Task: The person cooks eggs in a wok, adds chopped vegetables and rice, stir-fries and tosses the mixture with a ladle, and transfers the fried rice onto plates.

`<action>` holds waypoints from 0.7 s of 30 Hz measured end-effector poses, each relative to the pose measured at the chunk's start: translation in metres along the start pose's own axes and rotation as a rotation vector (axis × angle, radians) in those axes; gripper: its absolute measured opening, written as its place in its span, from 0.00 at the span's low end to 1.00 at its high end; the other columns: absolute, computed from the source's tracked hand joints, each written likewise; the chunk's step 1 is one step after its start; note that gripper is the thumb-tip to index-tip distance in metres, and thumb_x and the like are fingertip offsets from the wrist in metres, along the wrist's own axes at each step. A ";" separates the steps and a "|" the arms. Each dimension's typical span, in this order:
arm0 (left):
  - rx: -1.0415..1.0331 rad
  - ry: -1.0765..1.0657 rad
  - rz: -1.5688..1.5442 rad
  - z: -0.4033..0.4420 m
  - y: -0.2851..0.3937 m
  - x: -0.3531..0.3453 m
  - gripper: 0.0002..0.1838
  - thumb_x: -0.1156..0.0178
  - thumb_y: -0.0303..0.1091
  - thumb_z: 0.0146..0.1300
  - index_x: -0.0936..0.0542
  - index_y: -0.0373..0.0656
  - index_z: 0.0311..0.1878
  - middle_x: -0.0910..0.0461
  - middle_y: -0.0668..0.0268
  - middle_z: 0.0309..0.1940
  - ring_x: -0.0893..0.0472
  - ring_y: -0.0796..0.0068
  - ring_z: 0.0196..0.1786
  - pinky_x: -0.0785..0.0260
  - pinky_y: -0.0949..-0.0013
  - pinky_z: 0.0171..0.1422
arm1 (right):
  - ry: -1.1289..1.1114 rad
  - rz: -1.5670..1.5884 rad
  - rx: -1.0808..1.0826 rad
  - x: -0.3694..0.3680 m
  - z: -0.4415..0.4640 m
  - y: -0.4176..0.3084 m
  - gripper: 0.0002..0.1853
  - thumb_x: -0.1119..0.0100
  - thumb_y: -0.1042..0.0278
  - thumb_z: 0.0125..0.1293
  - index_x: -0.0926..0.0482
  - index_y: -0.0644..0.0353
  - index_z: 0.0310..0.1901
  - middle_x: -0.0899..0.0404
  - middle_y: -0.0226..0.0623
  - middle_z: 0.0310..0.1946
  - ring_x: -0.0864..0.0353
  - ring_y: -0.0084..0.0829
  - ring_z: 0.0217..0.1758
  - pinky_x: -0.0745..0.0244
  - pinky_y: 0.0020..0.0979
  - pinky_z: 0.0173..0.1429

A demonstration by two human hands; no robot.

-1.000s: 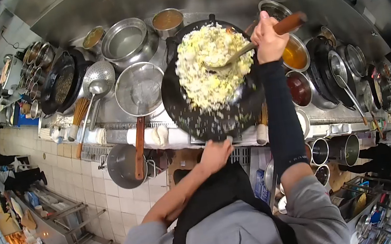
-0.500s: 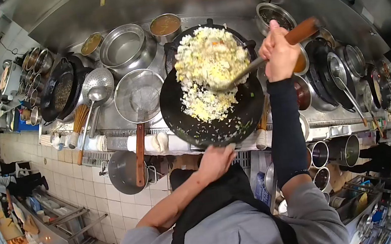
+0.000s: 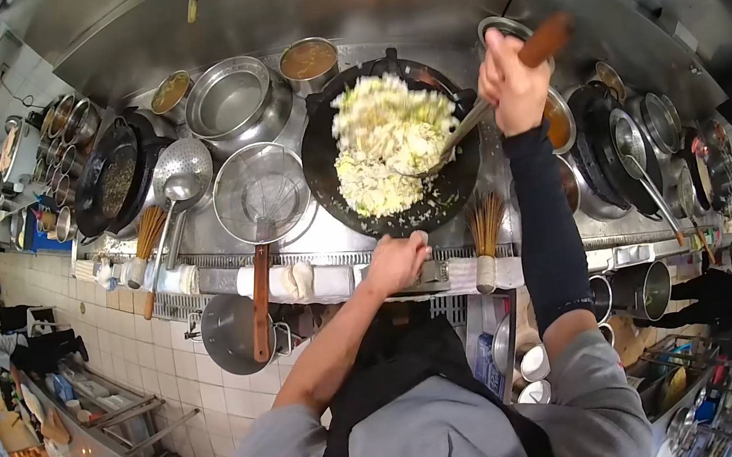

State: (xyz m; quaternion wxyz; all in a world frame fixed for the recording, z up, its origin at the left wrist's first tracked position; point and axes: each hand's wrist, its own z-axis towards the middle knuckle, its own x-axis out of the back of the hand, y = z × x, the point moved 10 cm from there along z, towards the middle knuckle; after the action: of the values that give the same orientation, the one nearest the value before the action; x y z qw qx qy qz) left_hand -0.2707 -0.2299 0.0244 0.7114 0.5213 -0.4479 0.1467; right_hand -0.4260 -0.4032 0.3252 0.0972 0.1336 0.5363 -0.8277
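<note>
My left hand [image 3: 399, 261] is closed at the near rim of a black wok [image 3: 458, 187], its fingers wrapped where the wok's edge or handle is hidden. Rice with yellow and green bits [image 3: 383, 147] fills the middle of the wok, and its far part is blurred by motion. In my right hand [image 3: 515, 88] is a ladle [image 3: 466, 127], gripped near its wooden handle end. The ladle's bowl reaches down into the rice and is partly covered by it.
Left of the wok lie a wire strainer [image 3: 229, 187], a perforated skimmer [image 3: 181, 161] and a steel pot [image 3: 228, 100]. A bamboo brush [image 3: 485, 235] stands at the front ledge. Several bowls and another wok [image 3: 605, 143] sit on the right. Other people are at both sides.
The wok has moved away from me, with my left hand following at its near rim. The rice has shifted inside it. My right hand and the ladle have moved slightly.
</note>
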 end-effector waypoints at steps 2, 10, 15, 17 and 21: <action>0.011 -0.010 0.024 0.026 -0.018 -0.018 0.12 0.44 0.45 0.81 0.25 0.46 0.51 0.13 0.59 0.29 0.13 0.49 0.38 0.30 0.48 0.53 | 0.086 0.002 0.018 -0.009 0.017 -0.027 0.26 0.32 0.64 0.78 0.35 0.51 0.22 0.40 0.20 0.15 0.45 0.16 0.12 0.52 0.26 0.18; -0.032 0.463 -0.038 0.001 0.020 0.073 0.12 0.37 0.32 0.71 0.18 0.40 0.54 0.19 0.52 0.57 0.20 0.47 0.62 0.31 0.47 0.67 | -0.088 -0.345 0.061 0.018 0.031 0.155 0.23 0.33 0.61 0.79 0.28 0.52 0.23 0.33 0.23 0.15 0.33 0.20 0.16 0.40 0.28 0.23; 0.408 0.396 -0.283 -0.226 -0.108 0.011 0.12 0.39 0.29 0.69 0.17 0.37 0.52 0.16 0.43 0.52 0.18 0.37 0.56 0.25 0.47 0.65 | 0.258 -0.112 0.061 0.064 0.024 0.100 0.20 0.32 0.63 0.79 0.26 0.49 0.26 0.36 0.17 0.16 0.39 0.15 0.14 0.45 0.28 0.20; 1.160 0.059 -0.214 -0.395 -0.174 -0.086 0.30 0.48 0.59 0.79 0.17 0.35 0.48 0.13 0.45 0.42 0.15 0.38 0.47 0.23 0.46 0.57 | 0.052 -0.221 -0.010 0.064 0.017 0.174 0.22 0.34 0.61 0.80 0.27 0.51 0.24 0.36 0.17 0.15 0.37 0.17 0.14 0.44 0.27 0.21; 1.580 -0.641 -0.905 -0.572 -0.089 -0.184 0.29 0.45 0.59 0.75 0.14 0.37 0.50 0.11 0.47 0.50 0.14 0.45 0.53 0.23 0.47 0.62 | 0.025 -0.241 -0.011 0.003 0.048 0.125 0.27 0.34 0.62 0.80 0.33 0.53 0.20 0.33 0.23 0.15 0.35 0.18 0.14 0.42 0.28 0.21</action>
State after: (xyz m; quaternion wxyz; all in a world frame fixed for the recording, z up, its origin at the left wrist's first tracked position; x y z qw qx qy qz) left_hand -0.0360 0.2798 -0.2071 -0.0113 0.9882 -0.1495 -0.0315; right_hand -0.3962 -0.4974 0.2354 -0.0088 0.0781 0.5541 -0.8287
